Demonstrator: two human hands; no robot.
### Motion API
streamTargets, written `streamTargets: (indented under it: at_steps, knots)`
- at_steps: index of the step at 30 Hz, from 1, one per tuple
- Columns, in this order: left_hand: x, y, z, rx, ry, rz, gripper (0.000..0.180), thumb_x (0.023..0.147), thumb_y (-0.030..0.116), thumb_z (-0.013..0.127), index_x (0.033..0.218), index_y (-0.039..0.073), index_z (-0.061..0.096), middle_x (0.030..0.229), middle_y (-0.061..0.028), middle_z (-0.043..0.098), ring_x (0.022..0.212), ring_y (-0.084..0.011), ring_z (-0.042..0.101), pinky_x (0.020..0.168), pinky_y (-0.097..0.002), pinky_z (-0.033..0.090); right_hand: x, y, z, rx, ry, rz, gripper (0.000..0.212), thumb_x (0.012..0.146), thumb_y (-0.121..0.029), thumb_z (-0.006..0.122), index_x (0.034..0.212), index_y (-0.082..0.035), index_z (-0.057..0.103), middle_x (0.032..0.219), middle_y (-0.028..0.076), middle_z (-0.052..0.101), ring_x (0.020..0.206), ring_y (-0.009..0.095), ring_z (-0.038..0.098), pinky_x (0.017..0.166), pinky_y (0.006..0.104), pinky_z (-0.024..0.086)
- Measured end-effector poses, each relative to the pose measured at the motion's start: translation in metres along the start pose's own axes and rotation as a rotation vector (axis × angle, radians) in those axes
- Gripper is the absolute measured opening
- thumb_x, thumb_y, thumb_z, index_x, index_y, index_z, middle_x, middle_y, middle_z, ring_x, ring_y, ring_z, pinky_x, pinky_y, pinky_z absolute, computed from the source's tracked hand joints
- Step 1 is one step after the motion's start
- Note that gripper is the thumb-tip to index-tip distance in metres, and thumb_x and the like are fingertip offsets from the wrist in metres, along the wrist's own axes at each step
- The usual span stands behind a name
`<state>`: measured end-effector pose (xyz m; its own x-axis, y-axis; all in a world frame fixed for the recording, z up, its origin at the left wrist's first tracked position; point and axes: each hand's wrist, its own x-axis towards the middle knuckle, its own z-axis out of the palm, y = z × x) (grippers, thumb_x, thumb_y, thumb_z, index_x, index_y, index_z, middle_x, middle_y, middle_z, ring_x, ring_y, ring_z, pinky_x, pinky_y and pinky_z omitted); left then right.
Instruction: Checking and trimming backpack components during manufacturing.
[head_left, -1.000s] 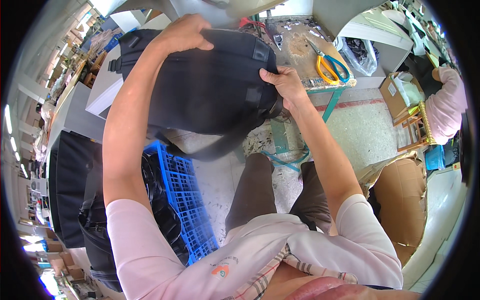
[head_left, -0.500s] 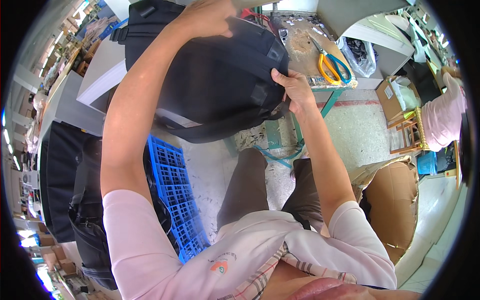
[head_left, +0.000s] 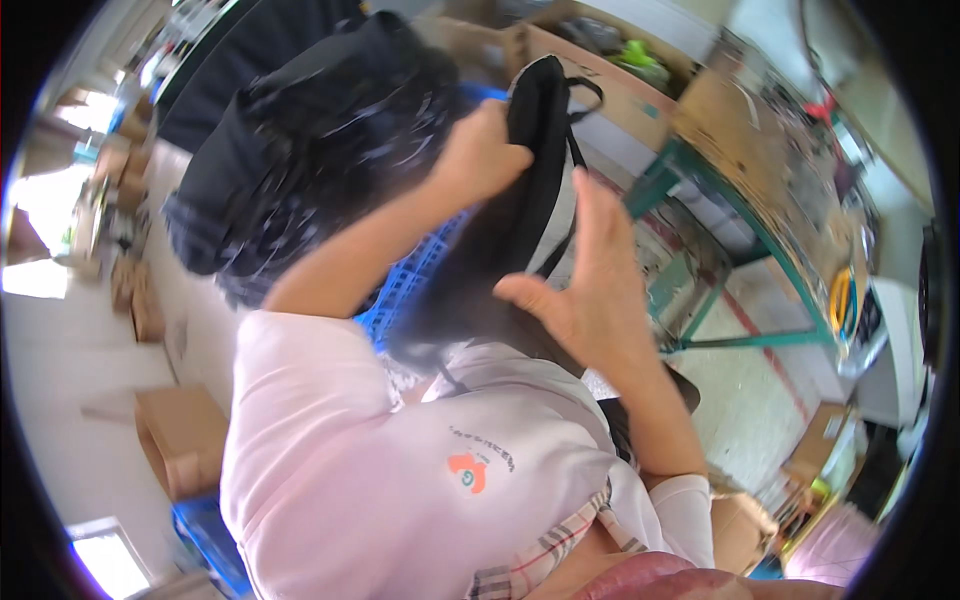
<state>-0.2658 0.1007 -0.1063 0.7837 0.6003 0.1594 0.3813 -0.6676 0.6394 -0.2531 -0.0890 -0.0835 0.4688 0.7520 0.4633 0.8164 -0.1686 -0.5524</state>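
Note:
A black fabric backpack (head_left: 490, 255) with thin dangling straps is tilted in front of my torso, its lower part smeared by motion. My left hand (head_left: 485, 155) grips its upper edge, the fingers closed on the fabric. Beside the bag, my right hand (head_left: 605, 275) is open, with the thumb spread away from raised fingers and nothing held. Further left is a heap of black bags (head_left: 320, 130), some with shiny, blurred surfaces, next to the left forearm.
A blue plastic crate (head_left: 415, 265) stands under the heap. To the right is a workbench (head_left: 760, 150) with a green metal frame, yellow-handled scissors (head_left: 843, 300) at its near corner. Cardboard boxes stand behind (head_left: 600, 85) and at left (head_left: 180, 440).
My view and body have turned left, away from the workbench. The backpack has come off the bench toward my torso. My right hand has let go of it and spread open.

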Motion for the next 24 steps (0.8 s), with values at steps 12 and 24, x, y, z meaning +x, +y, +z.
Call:
streamTargets:
  at_steps: [12, 24]
  knots:
    - [-0.020, 0.045, 0.010, -0.718, 0.097, 0.081, 0.046, 0.072, 0.019, 0.063, 0.105, -0.004, 0.041, 0.079, -0.0109, 0.054, 0.066, -0.0129, 0.054, 0.062, -0.0239, 0.044, -0.028, 0.082, -0.003, 0.267, 0.146, 0.376, 0.042, 0.068, 0.000, 0.055, 0.109, 0.005, 0.046, 0.087, 0.015, 0.059, 0.074, 0.019, 0.057, 0.070, 0.0269, 0.043]
    - [0.115, 0.045, 0.030, -1.075, -0.126, 0.379, 0.025, 0.067, 0.004, 0.067, 0.089, -0.001, 0.056, 0.082, -0.0062, 0.060, 0.070, -0.0109, 0.055, 0.067, -0.0236, 0.045, -0.064, 0.139, -0.119, 0.837, 0.338, 0.618, 0.024, 0.072, -0.007, 0.061, 0.094, 0.002, 0.057, 0.081, 0.002, 0.060, 0.069, 0.008, 0.055, 0.065, 0.0219, 0.045]
